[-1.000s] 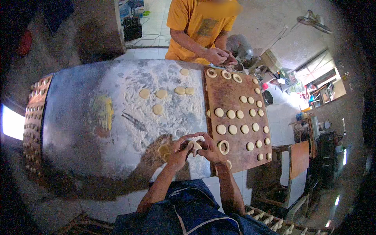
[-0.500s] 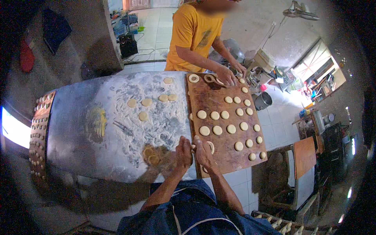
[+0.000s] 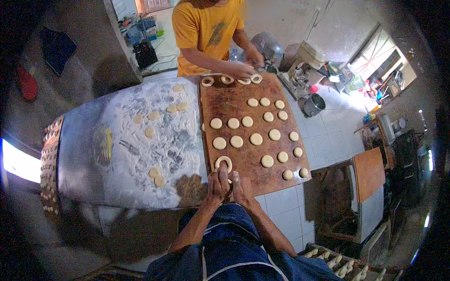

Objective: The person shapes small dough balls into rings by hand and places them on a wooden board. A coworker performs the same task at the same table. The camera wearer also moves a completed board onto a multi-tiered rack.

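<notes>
My left hand [image 3: 218, 186] is over the near left corner of the brown wooden board [image 3: 243, 173], fingers drawn together, with a fingertip overlapping a dough ring [image 3: 227, 159]. Close beside it, my right hand [image 3: 242, 189] has its fingers curled in. A small pale bit of dough [image 3: 229, 181] shows between the two hands, mostly covered by them. Across the board lie several flat round dough pieces [image 3: 256, 139]. At its far edge, a person in a yellow shirt [image 3: 206, 33] has hands by a row of dough rings [image 3: 207, 81].
A floured metal table [image 3: 79, 154] extends left, with loose dough rounds [image 3: 159, 181] on it. Another board of dough pieces [image 3: 50, 161] lies at its far left end. On the tiled floor at right stand a metal bucket [image 3: 314, 105] and a wooden-topped cabinet [image 3: 369, 173].
The view has swung right, so table and board appear further left. My hands have shifted right over the board's corner, near the dough ring. The other person's hands have moved along the far edge.
</notes>
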Available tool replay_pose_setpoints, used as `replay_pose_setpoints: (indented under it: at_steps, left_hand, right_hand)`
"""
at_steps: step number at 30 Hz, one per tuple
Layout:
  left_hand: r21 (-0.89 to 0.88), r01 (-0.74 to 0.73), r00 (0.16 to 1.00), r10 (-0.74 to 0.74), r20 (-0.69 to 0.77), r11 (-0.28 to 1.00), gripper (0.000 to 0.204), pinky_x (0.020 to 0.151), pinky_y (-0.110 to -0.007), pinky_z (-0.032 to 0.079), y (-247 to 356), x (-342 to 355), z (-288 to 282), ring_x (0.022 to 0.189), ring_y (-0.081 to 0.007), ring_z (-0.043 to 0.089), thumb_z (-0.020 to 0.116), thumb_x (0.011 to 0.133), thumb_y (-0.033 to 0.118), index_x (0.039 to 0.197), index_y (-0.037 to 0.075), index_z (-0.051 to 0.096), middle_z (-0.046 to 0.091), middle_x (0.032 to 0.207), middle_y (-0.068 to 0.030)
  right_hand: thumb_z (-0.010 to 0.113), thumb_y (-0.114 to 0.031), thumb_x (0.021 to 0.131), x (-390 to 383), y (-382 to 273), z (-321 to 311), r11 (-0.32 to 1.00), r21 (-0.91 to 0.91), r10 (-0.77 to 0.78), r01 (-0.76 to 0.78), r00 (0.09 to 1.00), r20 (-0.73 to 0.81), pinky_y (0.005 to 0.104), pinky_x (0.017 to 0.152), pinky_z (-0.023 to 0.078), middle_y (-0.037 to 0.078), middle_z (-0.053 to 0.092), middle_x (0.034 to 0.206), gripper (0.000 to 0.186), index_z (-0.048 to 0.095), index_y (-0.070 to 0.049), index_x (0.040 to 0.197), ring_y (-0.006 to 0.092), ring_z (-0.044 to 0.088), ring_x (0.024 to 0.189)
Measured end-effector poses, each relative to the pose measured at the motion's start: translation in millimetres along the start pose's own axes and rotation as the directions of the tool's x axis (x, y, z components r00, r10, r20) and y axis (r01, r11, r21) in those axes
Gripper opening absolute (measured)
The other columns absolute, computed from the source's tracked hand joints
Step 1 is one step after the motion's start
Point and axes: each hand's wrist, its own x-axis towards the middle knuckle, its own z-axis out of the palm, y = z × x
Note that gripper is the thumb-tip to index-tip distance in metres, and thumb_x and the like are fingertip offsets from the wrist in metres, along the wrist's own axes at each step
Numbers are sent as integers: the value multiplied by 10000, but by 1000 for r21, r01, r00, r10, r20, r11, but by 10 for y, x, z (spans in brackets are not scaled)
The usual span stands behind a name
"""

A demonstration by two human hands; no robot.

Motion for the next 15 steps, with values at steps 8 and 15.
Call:
replay_pose_setpoints:
  at_steps: [8, 15]
  left_hand:
    - [-111, -104, 985, 117, 124, 988, 307, 612, -324, 459, -258, -131, 321, 670, -185, 501, 440, 1023, 326, 830, 88, 458, 504, 786, -42]
    - [-189, -7, 1000, 12, 24, 982, 228, 671, -345, 453, -240, -276, 577, 703, -210, 500, 427, 1002, 222, 908, 28, 501, 481, 769, -80]
  right_hand:
    - [283, -501, 1031, -278, -54, -341, 984, 80, 155, -160, 985, 70, 463, 663, 424, 182, 676, 815, 664, 714, 4, 1017, 310, 619, 731]
    - [307, -431, 1026, -380, 97, -393, 969, 229, 119, -93, 988, -102, 472, 632, 453, 255, 624, 753, 608, 683, 28, 894, 367, 617, 692]
